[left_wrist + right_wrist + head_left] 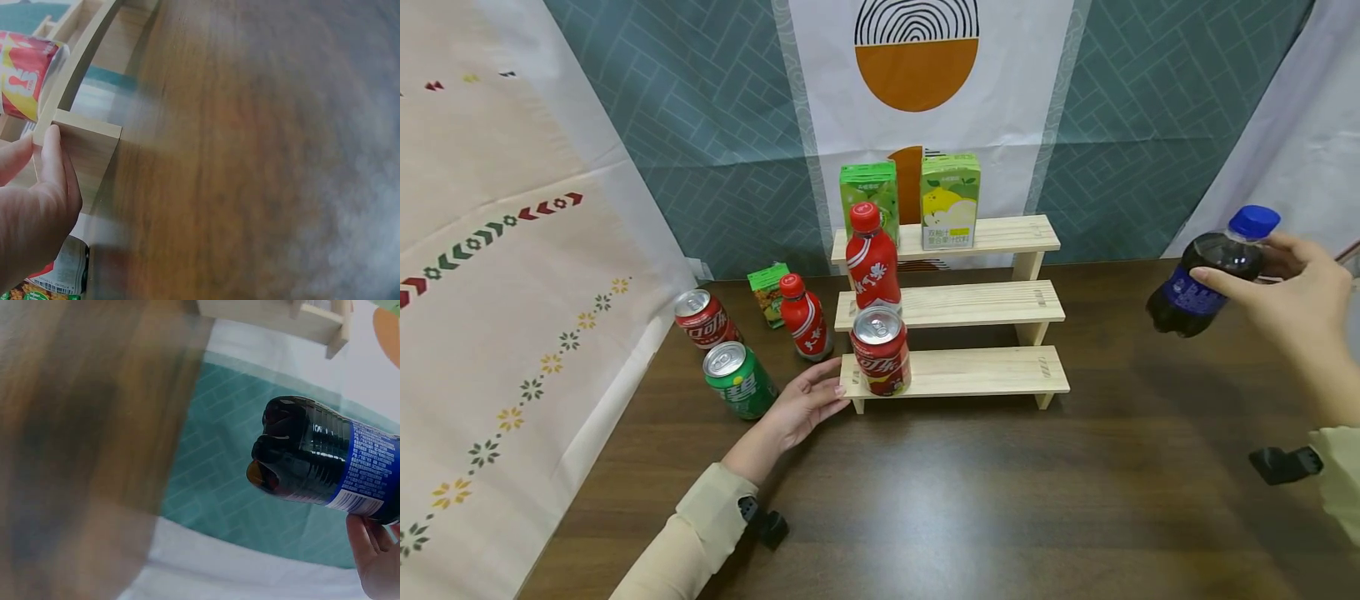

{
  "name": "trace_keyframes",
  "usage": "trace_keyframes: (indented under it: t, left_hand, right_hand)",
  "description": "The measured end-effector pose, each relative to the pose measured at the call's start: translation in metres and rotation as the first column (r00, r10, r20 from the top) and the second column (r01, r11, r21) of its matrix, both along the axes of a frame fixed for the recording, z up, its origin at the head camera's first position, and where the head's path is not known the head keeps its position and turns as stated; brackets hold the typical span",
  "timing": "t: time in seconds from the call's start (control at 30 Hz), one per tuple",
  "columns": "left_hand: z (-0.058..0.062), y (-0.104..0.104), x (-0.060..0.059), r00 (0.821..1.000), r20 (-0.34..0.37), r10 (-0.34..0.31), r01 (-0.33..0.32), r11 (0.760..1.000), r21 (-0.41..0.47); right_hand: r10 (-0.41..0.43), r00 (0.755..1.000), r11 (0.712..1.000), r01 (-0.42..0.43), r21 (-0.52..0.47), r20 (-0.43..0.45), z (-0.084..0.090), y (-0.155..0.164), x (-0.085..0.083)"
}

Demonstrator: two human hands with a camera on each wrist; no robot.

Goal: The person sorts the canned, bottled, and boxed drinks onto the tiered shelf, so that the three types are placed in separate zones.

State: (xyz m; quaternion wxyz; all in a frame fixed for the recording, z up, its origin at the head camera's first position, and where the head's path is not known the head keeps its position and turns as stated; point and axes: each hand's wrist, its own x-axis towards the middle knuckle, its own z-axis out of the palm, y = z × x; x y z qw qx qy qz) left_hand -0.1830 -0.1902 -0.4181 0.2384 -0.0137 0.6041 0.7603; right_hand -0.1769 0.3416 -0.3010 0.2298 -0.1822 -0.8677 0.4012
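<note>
The dark cola bottle (1206,271) hangs tilted in the air at the right, above the worktop (970,492), the right hand (1296,304) curled round its upper half below the blue cap. Full, it is probably heavy and slick; the blue label's writing is unreadable. The left hand (801,406), fingers straight, touches the wooden shelf (977,371) beside a red can (881,350).

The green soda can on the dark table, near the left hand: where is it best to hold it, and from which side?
Probably round the middle of the green soda can, coming from the front right, where the left hand already lies. The can stands upright with smooth round walls; the red soda can crowds it behind, and the wall cloth lies to its left.
</note>
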Motion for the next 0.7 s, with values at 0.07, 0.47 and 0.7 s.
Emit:
trace_keyframes:
  t: [0.07,0.47,0.7]
  left_hand:
    - [0.000,0.000,0.000,1.000,0.003,0.002,-0.002,1.000,0.001]
    - [0.001,0.000,0.002,1.000,0.021,0.005,-0.005,1.000,0.001]
    - [0.002,0.000,0.001,1.000,0.020,0.005,-0.005,1.000,0.000]
  right_hand:
    - [0.030,0.999,1.000,-0.031,-0.003,-0.020,0.005,-0.005,0.000]
    - [0.124,0.980,0.987,-0.138,-0.084,-0.156,0.028,-0.047,-0.002]
    - [0.120,0.967,0.976,-0.156,-0.151,-0.224,0.038,-0.073,-0.010]
